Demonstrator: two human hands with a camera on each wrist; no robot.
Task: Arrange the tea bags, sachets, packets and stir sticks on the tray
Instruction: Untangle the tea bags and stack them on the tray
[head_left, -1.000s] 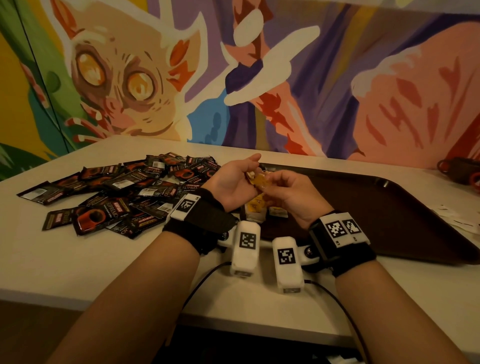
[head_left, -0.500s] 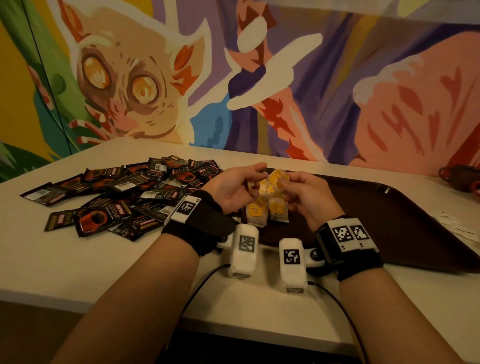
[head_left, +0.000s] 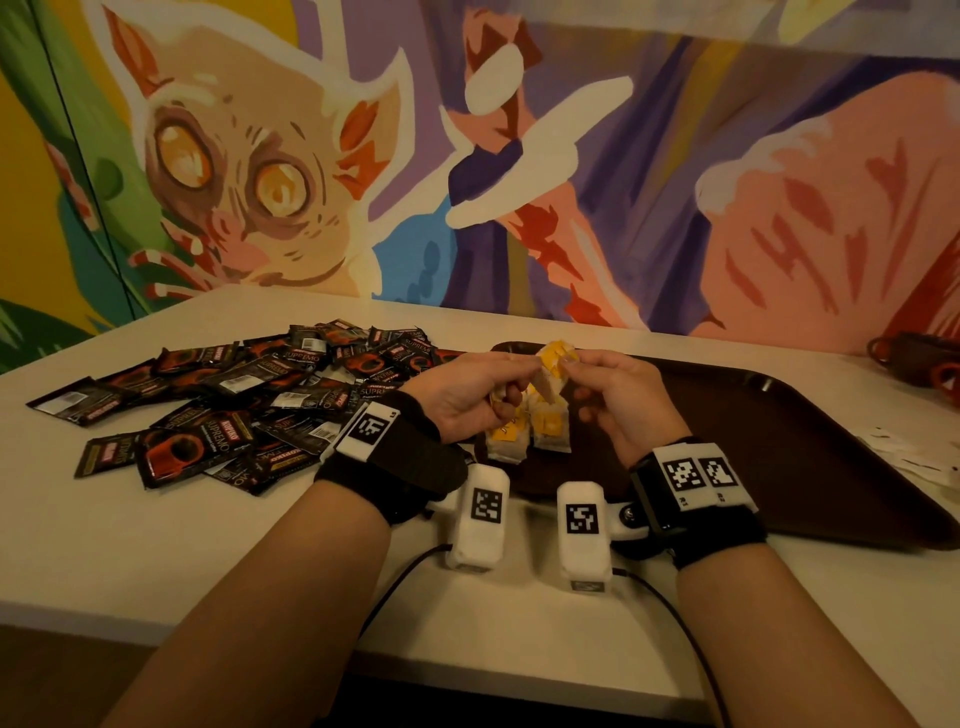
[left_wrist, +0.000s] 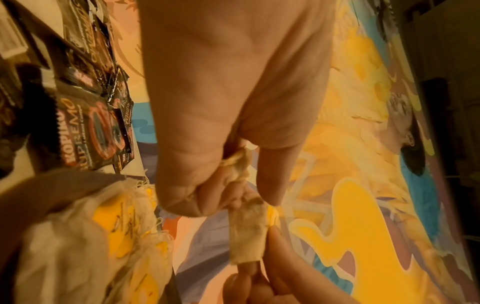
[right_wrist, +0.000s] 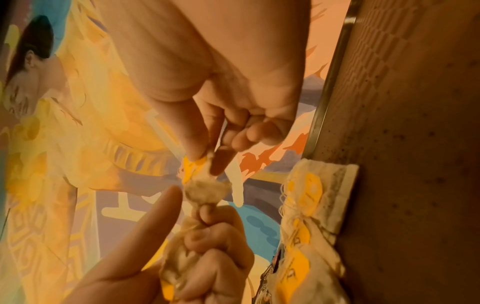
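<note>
sachets: heap of dark coffee sachets (head_left: 218, 410) on the left of the bench (head_left: 156, 551), loose and overlapping, outside the tray; some print reads KOPIKO SUPREMO in the left wrist view (left_wrist: 85, 131)
left hand: left hand (head_left: 462, 395) raised over the tray's near-left corner, fingers curled round a bunch of tea bags, thumb and forefinger pinching towards the right hand; clamped on them, also seen in the left wrist view (left_wrist: 207, 164)
held tea bags: small bunch of white tea bags with yellow tags (head_left: 553, 371) held between both hands, above the tray, off its surface; one bag stretched between the two hands (left_wrist: 246, 230)
laid tea bags: several tea bags (head_left: 524, 434) lying side by side on the tray's near-left corner, just under the hands; exact count unclear (right_wrist: 311, 216)
right hand: right hand (head_left: 618, 400) thumb and forefinger pinching the top of the held bunch by a yellow tag, other fingers loosely curled (right_wrist: 228, 127)
tray: dark brown tray (head_left: 779, 447) on the bench, right of the sachet heap, textured surface
papers: pale paper pieces (head_left: 930, 462) on the bench past the tray's right edge, too small to identify
far right: dark reddish object (head_left: 914, 358) at the bench's back edge, unclear
</note>
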